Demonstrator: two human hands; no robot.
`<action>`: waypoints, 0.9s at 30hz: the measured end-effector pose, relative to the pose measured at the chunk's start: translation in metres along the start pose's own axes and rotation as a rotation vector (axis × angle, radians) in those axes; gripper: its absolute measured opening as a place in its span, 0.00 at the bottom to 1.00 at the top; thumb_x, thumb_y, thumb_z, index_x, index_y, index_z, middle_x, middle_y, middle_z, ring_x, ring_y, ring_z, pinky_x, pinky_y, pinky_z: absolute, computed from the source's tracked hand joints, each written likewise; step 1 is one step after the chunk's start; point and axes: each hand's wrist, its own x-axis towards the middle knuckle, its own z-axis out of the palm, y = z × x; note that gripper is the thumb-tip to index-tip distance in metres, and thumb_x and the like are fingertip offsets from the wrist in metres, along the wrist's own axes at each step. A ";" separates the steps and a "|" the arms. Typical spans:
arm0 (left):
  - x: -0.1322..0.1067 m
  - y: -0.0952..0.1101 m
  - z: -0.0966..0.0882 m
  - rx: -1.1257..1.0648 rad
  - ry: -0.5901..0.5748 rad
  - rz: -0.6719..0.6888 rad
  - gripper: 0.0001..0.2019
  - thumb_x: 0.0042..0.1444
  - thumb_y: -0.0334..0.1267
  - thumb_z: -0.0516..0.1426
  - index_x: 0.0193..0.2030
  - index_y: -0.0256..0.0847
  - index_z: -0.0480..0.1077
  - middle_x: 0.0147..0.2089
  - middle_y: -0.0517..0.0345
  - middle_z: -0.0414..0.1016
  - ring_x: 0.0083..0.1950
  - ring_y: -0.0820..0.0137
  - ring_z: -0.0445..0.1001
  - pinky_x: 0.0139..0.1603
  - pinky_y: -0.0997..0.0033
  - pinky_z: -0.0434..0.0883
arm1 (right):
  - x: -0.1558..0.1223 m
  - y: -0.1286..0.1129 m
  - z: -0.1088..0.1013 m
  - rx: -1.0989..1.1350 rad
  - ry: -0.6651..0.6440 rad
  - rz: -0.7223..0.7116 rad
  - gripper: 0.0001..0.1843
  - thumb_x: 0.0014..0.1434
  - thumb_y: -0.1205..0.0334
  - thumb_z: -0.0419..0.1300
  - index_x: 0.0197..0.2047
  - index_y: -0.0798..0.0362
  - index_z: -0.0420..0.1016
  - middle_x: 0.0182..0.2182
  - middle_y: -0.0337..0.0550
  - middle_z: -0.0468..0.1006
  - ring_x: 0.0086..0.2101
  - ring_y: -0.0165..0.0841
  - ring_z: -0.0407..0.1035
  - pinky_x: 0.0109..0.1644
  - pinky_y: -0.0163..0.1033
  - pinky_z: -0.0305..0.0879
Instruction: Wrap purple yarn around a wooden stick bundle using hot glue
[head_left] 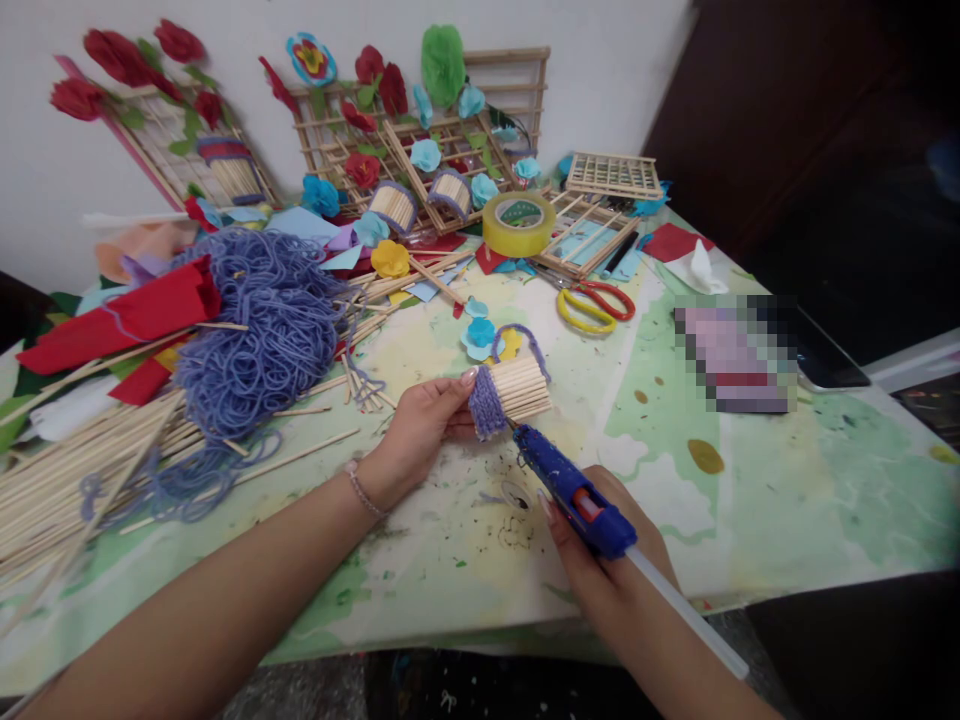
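Observation:
My left hand [427, 425] pinches a small basket of wooden sticks [523, 388] at its yarn-wrapped end, holding it on its side over the table. Purple yarn [487, 402] covers that end, and a loose strand [536, 345] curves out behind. In my right hand [600, 540] is a blue hot glue gun [574, 490], its nozzle touching or very close to the edge of the yarn band. A long white glue stick [690, 615] sticks out of the gun's back. Blue and yellow paper flowers [481, 338] lie just beyond the basket.
A heap of purple yarn [262, 320] and many wooden sticks [67, 490] cover the left side. Scissors [596, 305] and yellow tape [517, 225] lie farther back. Stick lattices with paper flowers [420, 140] lean on the wall. A phone [832, 350] rests at right.

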 end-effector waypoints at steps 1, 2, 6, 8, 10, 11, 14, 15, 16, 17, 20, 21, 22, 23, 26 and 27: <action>0.000 0.000 0.000 -0.003 -0.001 0.001 0.22 0.39 0.53 0.68 0.25 0.35 0.70 0.21 0.60 0.72 0.21 0.75 0.70 0.25 0.75 0.71 | 0.000 0.000 0.000 -0.015 0.007 -0.002 0.09 0.64 0.58 0.52 0.32 0.49 0.61 0.28 0.37 0.65 0.28 0.31 0.62 0.30 0.36 0.57; 0.000 0.000 0.000 -0.004 -0.002 0.003 0.22 0.39 0.53 0.68 0.25 0.35 0.70 0.21 0.60 0.72 0.21 0.75 0.70 0.25 0.75 0.71 | 0.000 0.000 0.000 -0.028 0.015 -0.005 0.09 0.64 0.58 0.52 0.31 0.49 0.61 0.28 0.37 0.65 0.27 0.30 0.62 0.30 0.36 0.56; 0.000 -0.001 -0.001 0.006 -0.008 0.010 0.23 0.39 0.54 0.68 0.25 0.35 0.69 0.21 0.59 0.73 0.21 0.75 0.71 0.25 0.75 0.71 | 0.000 0.000 0.000 -0.044 0.031 -0.024 0.10 0.64 0.58 0.52 0.31 0.49 0.61 0.27 0.37 0.65 0.26 0.30 0.61 0.28 0.36 0.55; 0.001 0.000 -0.001 0.011 -0.005 0.010 0.23 0.39 0.55 0.68 0.26 0.35 0.69 0.21 0.59 0.73 0.21 0.75 0.71 0.25 0.75 0.71 | 0.000 0.000 0.001 -0.042 0.033 -0.025 0.10 0.64 0.57 0.52 0.30 0.49 0.60 0.27 0.37 0.65 0.26 0.30 0.61 0.27 0.36 0.55; 0.001 0.000 -0.001 0.009 0.000 0.006 0.23 0.39 0.54 0.68 0.26 0.34 0.70 0.21 0.59 0.73 0.22 0.74 0.71 0.25 0.75 0.71 | 0.000 0.000 0.001 -0.047 0.035 -0.023 0.11 0.64 0.57 0.52 0.30 0.49 0.60 0.27 0.37 0.65 0.26 0.30 0.61 0.28 0.36 0.55; 0.001 0.000 -0.001 0.005 0.002 0.003 0.23 0.39 0.54 0.68 0.26 0.34 0.70 0.21 0.59 0.73 0.22 0.74 0.72 0.26 0.75 0.71 | 0.000 0.000 0.001 -0.053 0.036 -0.023 0.11 0.64 0.57 0.52 0.30 0.49 0.60 0.26 0.37 0.64 0.26 0.30 0.61 0.28 0.36 0.55; 0.001 0.001 -0.001 -0.017 0.001 0.000 0.22 0.39 0.54 0.68 0.27 0.34 0.70 0.22 0.59 0.74 0.22 0.75 0.72 0.25 0.76 0.71 | -0.001 0.000 0.000 -0.058 0.030 -0.014 0.11 0.64 0.57 0.52 0.30 0.50 0.61 0.26 0.36 0.64 0.26 0.30 0.61 0.29 0.36 0.56; 0.001 0.001 -0.001 -0.022 0.000 0.000 0.22 0.40 0.54 0.68 0.26 0.34 0.70 0.22 0.59 0.74 0.22 0.75 0.71 0.25 0.76 0.71 | -0.002 0.000 0.000 -0.053 0.024 -0.013 0.11 0.64 0.56 0.52 0.31 0.50 0.62 0.27 0.36 0.64 0.26 0.30 0.61 0.29 0.36 0.56; 0.001 0.002 -0.001 -0.026 -0.001 0.000 0.22 0.40 0.53 0.68 0.26 0.35 0.70 0.22 0.59 0.74 0.22 0.76 0.71 0.25 0.77 0.71 | -0.002 0.000 0.000 -0.048 0.020 -0.013 0.11 0.64 0.56 0.52 0.31 0.50 0.62 0.27 0.37 0.64 0.26 0.30 0.61 0.29 0.36 0.56; 0.000 0.002 -0.001 -0.030 -0.001 0.001 0.22 0.40 0.53 0.68 0.26 0.35 0.70 0.22 0.60 0.74 0.21 0.76 0.71 0.25 0.77 0.71 | -0.002 0.000 0.000 -0.045 0.017 -0.013 0.11 0.64 0.56 0.52 0.31 0.50 0.62 0.27 0.37 0.64 0.27 0.30 0.61 0.30 0.36 0.56; 0.000 0.002 -0.001 -0.036 0.003 -0.002 0.22 0.40 0.53 0.69 0.26 0.35 0.70 0.21 0.60 0.73 0.21 0.76 0.71 0.25 0.77 0.71 | -0.003 0.000 0.000 -0.052 0.017 -0.015 0.11 0.64 0.57 0.52 0.31 0.50 0.61 0.27 0.37 0.64 0.27 0.30 0.61 0.29 0.36 0.56; 0.000 0.002 -0.001 -0.037 0.004 -0.004 0.22 0.40 0.53 0.69 0.27 0.34 0.70 0.22 0.60 0.73 0.21 0.76 0.71 0.25 0.77 0.71 | -0.003 0.000 0.000 -0.055 0.018 -0.015 0.11 0.64 0.57 0.52 0.30 0.50 0.61 0.27 0.37 0.64 0.26 0.30 0.61 0.29 0.35 0.56; 0.001 0.002 -0.001 -0.036 0.006 -0.005 0.22 0.40 0.53 0.69 0.27 0.34 0.71 0.21 0.60 0.73 0.21 0.76 0.71 0.24 0.77 0.71 | -0.003 0.000 0.000 -0.059 0.019 -0.015 0.11 0.64 0.57 0.52 0.30 0.50 0.61 0.27 0.37 0.64 0.26 0.30 0.61 0.29 0.35 0.56; 0.001 0.002 -0.001 -0.037 0.009 -0.007 0.22 0.40 0.52 0.69 0.27 0.34 0.71 0.21 0.60 0.73 0.21 0.76 0.71 0.24 0.77 0.71 | -0.003 0.000 0.000 -0.060 0.019 -0.017 0.11 0.64 0.57 0.52 0.30 0.50 0.61 0.27 0.37 0.64 0.26 0.30 0.61 0.29 0.35 0.56; 0.001 0.002 -0.002 -0.046 0.014 -0.010 0.21 0.40 0.52 0.69 0.27 0.34 0.71 0.21 0.60 0.74 0.21 0.76 0.71 0.25 0.77 0.71 | -0.002 0.001 0.000 -0.069 0.015 -0.010 0.10 0.64 0.57 0.52 0.31 0.49 0.62 0.27 0.37 0.66 0.26 0.31 0.63 0.28 0.36 0.57; 0.001 0.002 -0.002 -0.048 0.013 -0.013 0.21 0.40 0.52 0.69 0.27 0.34 0.71 0.21 0.60 0.74 0.21 0.76 0.71 0.25 0.76 0.71 | -0.001 0.002 -0.001 -0.076 0.003 -0.006 0.09 0.64 0.57 0.52 0.32 0.49 0.62 0.27 0.37 0.66 0.26 0.31 0.63 0.28 0.36 0.58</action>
